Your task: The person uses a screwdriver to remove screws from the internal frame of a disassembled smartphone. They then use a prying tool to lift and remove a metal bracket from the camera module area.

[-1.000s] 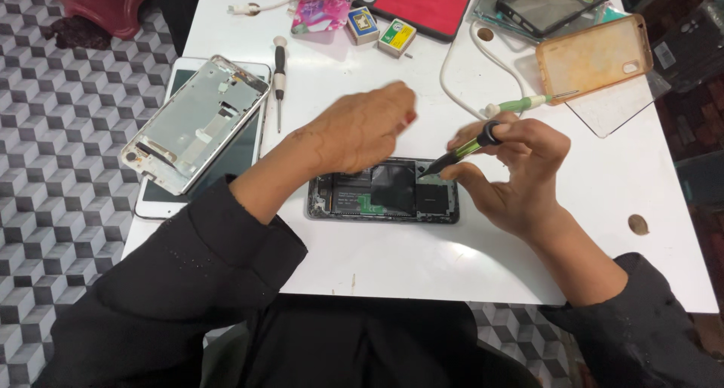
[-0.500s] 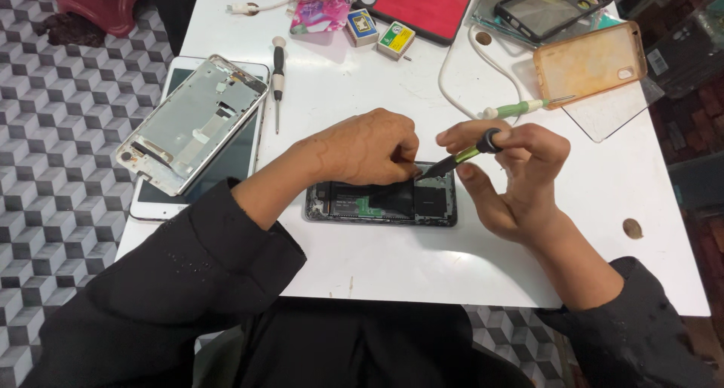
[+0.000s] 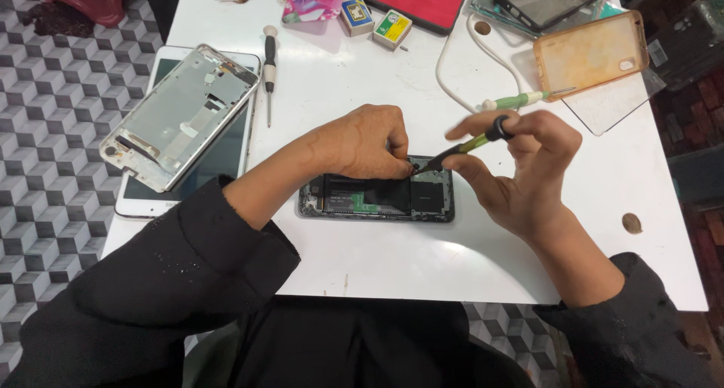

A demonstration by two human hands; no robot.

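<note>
An opened black phone [image 3: 377, 198] lies on the white table [image 3: 422, 260], its dark insides showing. My left hand [image 3: 366, 141] rests curled over the phone's upper edge, fingertips pressed down on it. My right hand [image 3: 513, 173] pinches a small green and black screwdriver [image 3: 461, 148] between thumb and fingers. The screwdriver slants down to the left, and its tip meets the phone's top edge just beside my left fingertips.
At the left, a bare metal phone frame [image 3: 179, 115] lies on a white tablet [image 3: 204, 165]. A black-handled screwdriver [image 3: 268, 64], a green one [image 3: 520, 99], an orange phone case [image 3: 592, 52], a white cable [image 3: 452, 79], small boxes [image 3: 392, 27] and a red case [image 3: 426, 0] sit behind.
My left hand has slid right and curled down onto the phone's top edge. The screwdriver's tip has moved from the phone's right part up to its top edge.
</note>
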